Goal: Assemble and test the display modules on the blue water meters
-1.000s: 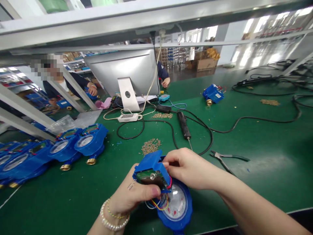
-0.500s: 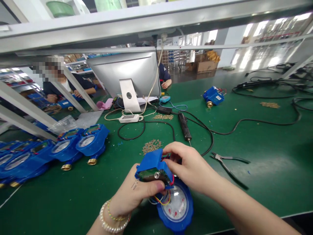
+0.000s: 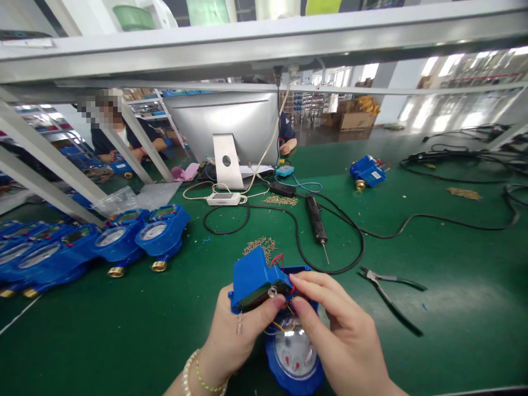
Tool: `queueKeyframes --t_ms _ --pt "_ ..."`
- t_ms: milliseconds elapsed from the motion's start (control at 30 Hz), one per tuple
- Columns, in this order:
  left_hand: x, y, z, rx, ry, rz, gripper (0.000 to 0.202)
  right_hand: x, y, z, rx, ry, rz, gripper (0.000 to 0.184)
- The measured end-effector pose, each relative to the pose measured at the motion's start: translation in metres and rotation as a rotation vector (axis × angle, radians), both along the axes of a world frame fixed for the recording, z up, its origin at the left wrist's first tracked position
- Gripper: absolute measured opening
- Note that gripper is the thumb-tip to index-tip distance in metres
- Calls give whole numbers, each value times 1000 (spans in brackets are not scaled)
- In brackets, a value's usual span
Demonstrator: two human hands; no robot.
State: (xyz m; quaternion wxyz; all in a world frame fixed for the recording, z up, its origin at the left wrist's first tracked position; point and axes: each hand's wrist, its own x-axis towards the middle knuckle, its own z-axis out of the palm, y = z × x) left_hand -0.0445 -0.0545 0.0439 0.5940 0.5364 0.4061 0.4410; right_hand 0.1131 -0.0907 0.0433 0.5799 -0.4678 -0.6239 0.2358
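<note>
My left hand [image 3: 243, 330] is closed round a blue plastic housing [image 3: 251, 275] with a circuit board in its open side, its thumb along the lower edge. My right hand [image 3: 338, 330] pinches at the housing's right end, where red wires [image 3: 277, 259] come out; what lies between thumb and fingers is mostly covered. Below the housing sits a blue water meter [image 3: 295, 355] with a round clear dial. Thin coloured wires run between housing and meter. A small coil spring [image 3: 239, 324] shows by my left hand.
An electric screwdriver [image 3: 317, 220] with a black cable and diagonal cutters [image 3: 391, 300] lie to the right. Small screws [image 3: 260, 247] are piled behind the housing. Several finished-looking blue meters [image 3: 160, 236] stand left. A monitor [image 3: 231, 129] and two people are across the bench.
My right hand has moved from the housing's top down to its right end, nearer the dial. The housing has turned slightly, and red wires now stick up. The whole view has shifted slightly.
</note>
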Motion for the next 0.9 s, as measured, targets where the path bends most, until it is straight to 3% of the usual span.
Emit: queueKeyframes --t_ms 100,333,467,733,900 --pt "-1 -1 1 39 27 -4 16 6 5 7 -162 121 101 21" --pt "-2 4 9 52 45 -93 16 15 13 9 -289 107 216 13" --pt "-7 13 15 148 150 -197 28 15 20 7 -439 289 293 16" --pt "-13 38 23 441 361 -336 40 23 24 10 -512 402 306 22" --pt "-11 47 19 449 324 -330 42 25 25 13 -518 455 262 27"
